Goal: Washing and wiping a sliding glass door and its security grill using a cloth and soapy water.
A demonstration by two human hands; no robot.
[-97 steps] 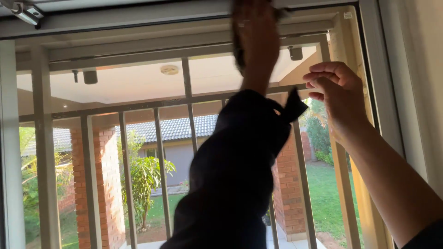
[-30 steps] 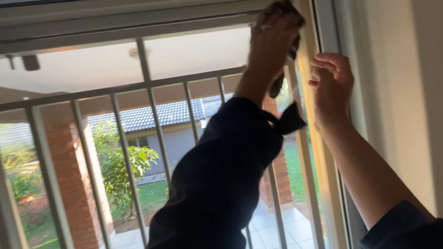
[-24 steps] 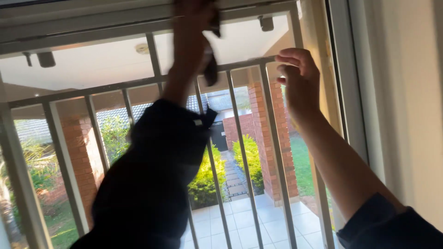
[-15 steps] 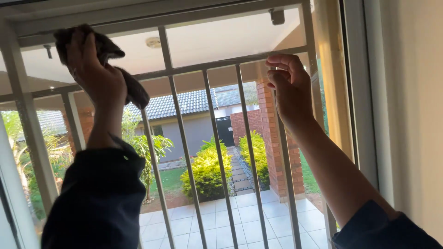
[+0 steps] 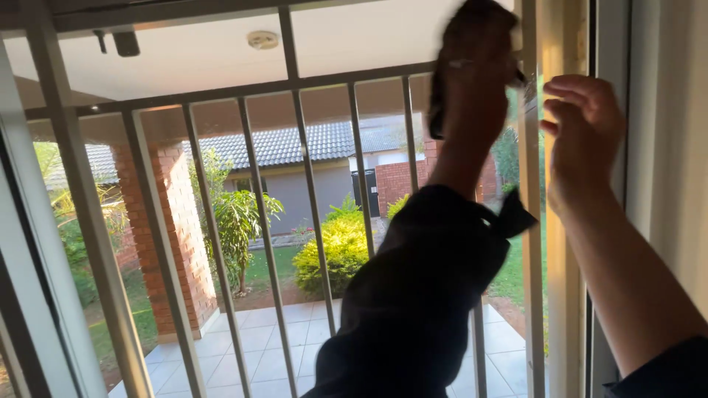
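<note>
A window with pale metal security bars looks onto a brick-pillared patio. The left hand, high beside the window's right frame, clutches a dark cloth against the bars. Just right, the right hand hangs loosely curled, empty.

The left hand is positioned with the cloth against the window bars, left of the right hand, which is located beside the window frame.
</note>
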